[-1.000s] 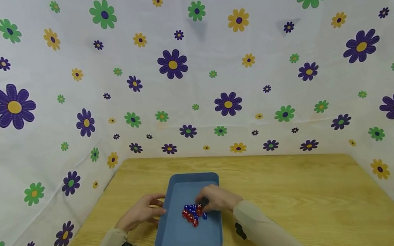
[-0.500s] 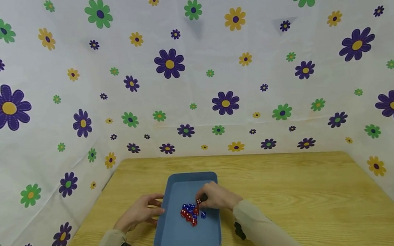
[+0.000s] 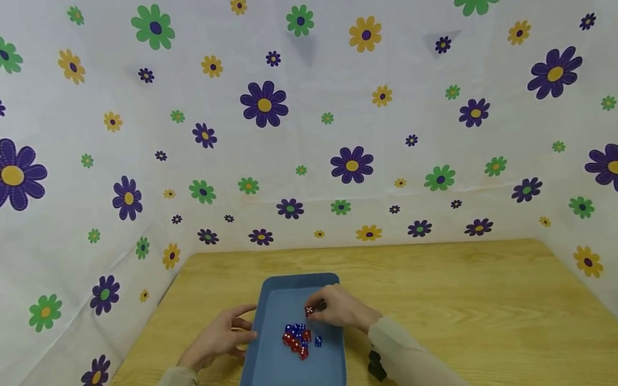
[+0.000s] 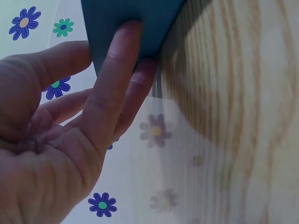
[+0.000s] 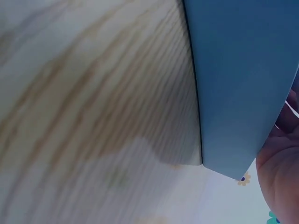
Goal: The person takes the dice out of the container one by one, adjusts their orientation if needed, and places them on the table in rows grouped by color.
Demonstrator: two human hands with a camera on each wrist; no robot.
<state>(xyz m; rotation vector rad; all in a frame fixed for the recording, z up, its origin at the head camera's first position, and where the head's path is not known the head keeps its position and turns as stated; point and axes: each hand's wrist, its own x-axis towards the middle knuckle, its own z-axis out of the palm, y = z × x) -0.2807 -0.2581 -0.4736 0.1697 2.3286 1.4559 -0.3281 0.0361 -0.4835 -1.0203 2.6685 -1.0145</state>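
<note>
- The tray has its left edge against the extended, relaxed fingers of the left hand; desk stretches rightward.
- The right hand pinches a red die over the tray.
- A second ago, that die was among the dice pile.

The tray looks matt plastic, the dice glossy, the wood-grained table shiny.

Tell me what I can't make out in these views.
Head: exact dice count; small and bunched.
Head: dark thing at the right hand, partly covered by it.
Right wrist: most of that hand, behind the tray wall and past the edge.
Left wrist: tray interior; wall hides it.
</note>
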